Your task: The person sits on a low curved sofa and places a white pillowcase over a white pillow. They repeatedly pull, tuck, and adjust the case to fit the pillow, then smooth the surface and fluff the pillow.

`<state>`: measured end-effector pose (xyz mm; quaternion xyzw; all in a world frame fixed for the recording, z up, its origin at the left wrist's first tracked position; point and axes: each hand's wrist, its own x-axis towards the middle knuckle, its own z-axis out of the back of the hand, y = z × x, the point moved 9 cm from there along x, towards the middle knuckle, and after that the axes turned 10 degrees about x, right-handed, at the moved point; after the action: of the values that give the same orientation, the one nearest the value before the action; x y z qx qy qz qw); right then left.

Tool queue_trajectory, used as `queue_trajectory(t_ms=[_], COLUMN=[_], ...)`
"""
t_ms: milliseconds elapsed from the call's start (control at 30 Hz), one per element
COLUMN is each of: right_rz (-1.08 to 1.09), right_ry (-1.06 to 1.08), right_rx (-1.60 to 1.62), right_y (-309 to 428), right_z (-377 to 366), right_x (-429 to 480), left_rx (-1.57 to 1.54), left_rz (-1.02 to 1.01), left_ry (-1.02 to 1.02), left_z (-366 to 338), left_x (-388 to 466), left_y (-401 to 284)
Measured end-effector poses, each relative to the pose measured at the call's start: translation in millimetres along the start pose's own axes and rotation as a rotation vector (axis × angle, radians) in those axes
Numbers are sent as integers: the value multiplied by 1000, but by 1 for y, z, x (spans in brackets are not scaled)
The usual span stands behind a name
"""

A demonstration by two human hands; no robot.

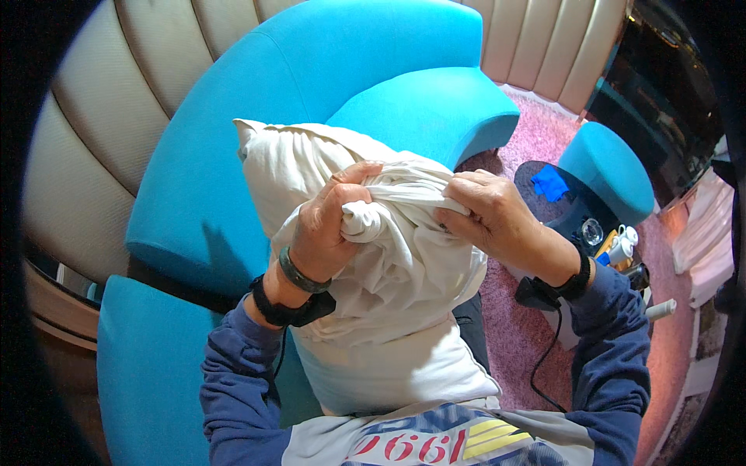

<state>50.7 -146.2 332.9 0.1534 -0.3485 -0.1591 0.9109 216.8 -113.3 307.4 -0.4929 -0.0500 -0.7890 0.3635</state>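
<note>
A white pillow [396, 367] rests against my front, with a loose white cloth cover [402, 291] bunched over its upper part. My left hand [329, 224] grips a twisted fold of the cover, and a knot-like end of cloth pokes out below the thumb. To the right, my right hand [492, 212] pinches another gathered strip of the same cloth, pulled fairly taut between both hands. The far left corner of the cover stands up as a point. Black straps with small devices and cables sit on both wrists.
A curved turquoise sofa [204, 175] wraps around the far and left sides. At right, a dark round table [574, 212] carries a blue cloth [549, 183], a glass ashtray [591, 232] and white cups [621, 249]. A turquoise stool [612, 172] stands behind it on pink carpet [524, 326].
</note>
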Motion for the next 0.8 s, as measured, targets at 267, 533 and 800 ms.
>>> queue_trajectory(t_ms=[267,533,800], right_rz=[-154,-254,55], right_ry=[-4,-79,-7], right_rx=[178,224,60], right_y=[-1,2,57], right_z=[11,44,20], right_x=[-3,-18,-17], left_rx=[229,403,887], left_rz=[-99,313,459], left_ry=[10,0,196], left_z=[15,97,133], left_x=[16,17,-17], left_y=[-8,97,177])
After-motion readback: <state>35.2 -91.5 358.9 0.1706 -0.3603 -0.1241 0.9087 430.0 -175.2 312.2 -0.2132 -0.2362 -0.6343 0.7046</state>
